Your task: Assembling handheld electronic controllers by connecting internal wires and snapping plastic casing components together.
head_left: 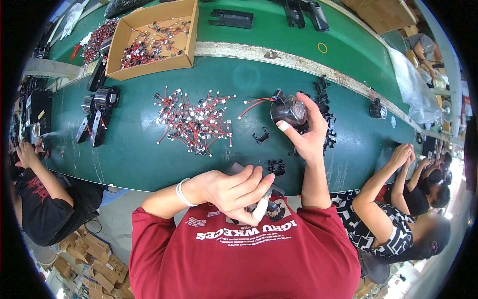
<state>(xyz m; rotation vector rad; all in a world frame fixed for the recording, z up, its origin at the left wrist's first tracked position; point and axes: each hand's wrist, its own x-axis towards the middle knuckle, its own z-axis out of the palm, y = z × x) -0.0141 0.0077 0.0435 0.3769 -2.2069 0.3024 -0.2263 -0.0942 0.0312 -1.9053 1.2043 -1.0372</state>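
Note:
My right hand (312, 130) grips a round black housing (288, 110) above the table, thumb on one side and fingers on the other. A red wire lead (256, 103) trails from its left side. Close to my chest, my left hand (231, 192) is curled around a dark grey part (275, 191), mostly hidden by the fingers. White wrapping (259, 209) covers the left thumb tip. Left of the right hand lies a loose pile of small wire leads with white connectors (196, 119). Small black clips (260, 135) lie between the hands, with another black clip cluster (275, 167) near the table edge.
A cardboard box (154, 65) of wired parts stands at the back left. More black clips (323, 87) are heaped beyond my right hand. Black housings (99, 102) stand at left, one round part (378, 108) at right. Co-workers sit on both sides; a ledge (279, 56) runs behind.

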